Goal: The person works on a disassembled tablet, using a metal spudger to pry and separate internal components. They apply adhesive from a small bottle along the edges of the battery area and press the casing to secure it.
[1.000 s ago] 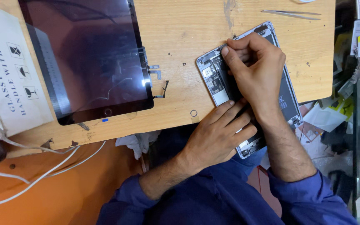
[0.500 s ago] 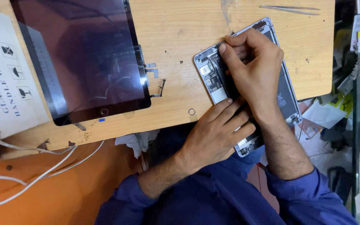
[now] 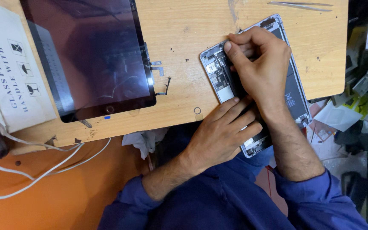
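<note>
Working: I press my left hand (image 3: 222, 132) flat, fingers spread, on the opened silver tablet body (image 3: 297, 96) overhanging the wooden table (image 3: 184, 34) edge.
Right hand (image 3: 263, 68): fingertips pinched narrow inside it; what they grip, I cannot tell.
Aside: black glass tablet screen (image 3: 94, 59), well apart.

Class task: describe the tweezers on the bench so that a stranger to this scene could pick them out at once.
Start at the wooden bench and follow its far edge toward the right corner. Beyond the opened tablet under the two hands lie the tweezers: thin, silvery, pointed. Nothing else there is long, metal and untouched.
</note>
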